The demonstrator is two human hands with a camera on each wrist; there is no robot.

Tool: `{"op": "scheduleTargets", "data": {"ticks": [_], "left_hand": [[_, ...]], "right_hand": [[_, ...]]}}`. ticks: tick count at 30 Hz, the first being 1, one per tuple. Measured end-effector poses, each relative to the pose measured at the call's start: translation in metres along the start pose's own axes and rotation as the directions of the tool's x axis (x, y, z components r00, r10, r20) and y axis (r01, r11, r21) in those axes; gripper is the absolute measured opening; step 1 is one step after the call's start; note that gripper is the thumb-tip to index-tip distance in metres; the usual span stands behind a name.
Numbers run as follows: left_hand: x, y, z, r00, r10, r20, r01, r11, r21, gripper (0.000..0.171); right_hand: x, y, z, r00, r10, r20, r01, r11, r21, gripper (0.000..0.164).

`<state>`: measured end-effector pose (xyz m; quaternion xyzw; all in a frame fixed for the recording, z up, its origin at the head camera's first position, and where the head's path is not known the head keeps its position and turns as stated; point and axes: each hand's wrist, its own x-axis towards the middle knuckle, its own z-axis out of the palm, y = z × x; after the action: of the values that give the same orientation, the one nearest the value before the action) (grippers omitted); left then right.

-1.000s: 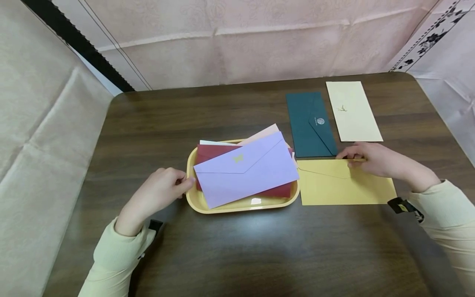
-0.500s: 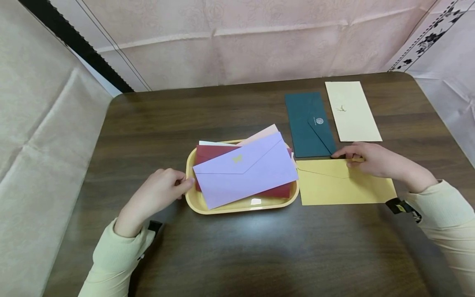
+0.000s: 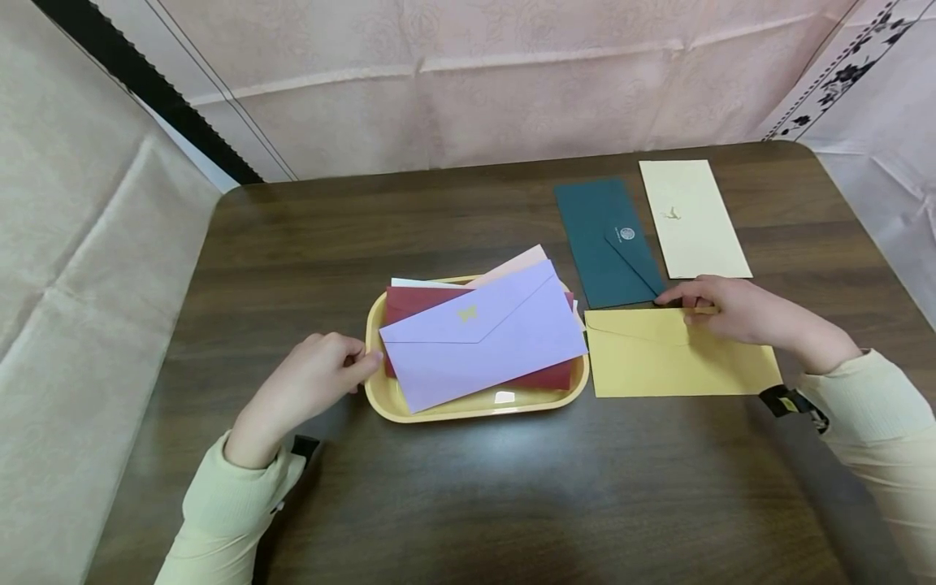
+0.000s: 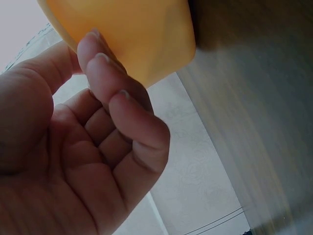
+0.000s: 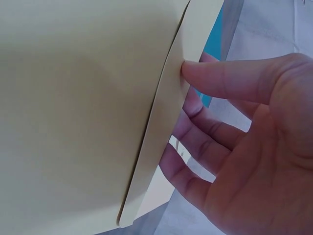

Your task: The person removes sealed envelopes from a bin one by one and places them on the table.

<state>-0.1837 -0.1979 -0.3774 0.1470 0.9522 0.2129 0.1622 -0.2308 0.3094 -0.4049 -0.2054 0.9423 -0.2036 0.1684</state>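
My left hand pinches the left rim of a yellow tray, thumb above and curled fingers against its outer wall. In the tray lie a lavender envelope on top, a dark red envelope beneath it, and pale pink and white ones partly hidden. My right hand pinches the far edge of a yellow envelope; in the right wrist view the thumb presses its flap and the other fingers go behind. The index fingertip reaches the near corner of a teal envelope.
A cream envelope lies right of the teal one, near the back of the brown wooden table. Pale cloth hangs behind the table and at its sides. The tray's right end stands close beside the yellow envelope.
The yellow envelope's near edge has lifted or slid slightly away from me. The teal envelope has turned a little, its far end shifting left. My left hand and the tray stay put.
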Motion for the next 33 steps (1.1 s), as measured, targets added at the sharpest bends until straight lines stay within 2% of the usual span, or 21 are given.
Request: {"op": "scheduleTargets", "data": {"ticks": [13, 23, 33], "left_hand": [[0.0, 0.0, 0.0, 1.0, 0.005, -0.006, -0.005, 1.0, 0.005, 0.033], [0.0, -0.001, 0.0, 1.0, 0.005, -0.005, -0.005, 1.0, 0.008, 0.034], [0.001, -0.001, 0.001, 1.0, 0.005, -0.006, -0.005, 1.0, 0.01, 0.034]], "right_hand": [[0.004, -0.004, -0.006, 1.0, 0.009, 0.012, -0.008, 1.0, -0.015, 0.038], [0.002, 0.002, -0.005, 0.997, -0.076, -0.004, 0.076, 0.997, -0.024, 0.036], [0.001, 0.007, -0.002, 0.996, -0.09, -0.026, 0.09, 0.996, -0.028, 0.038]]}}
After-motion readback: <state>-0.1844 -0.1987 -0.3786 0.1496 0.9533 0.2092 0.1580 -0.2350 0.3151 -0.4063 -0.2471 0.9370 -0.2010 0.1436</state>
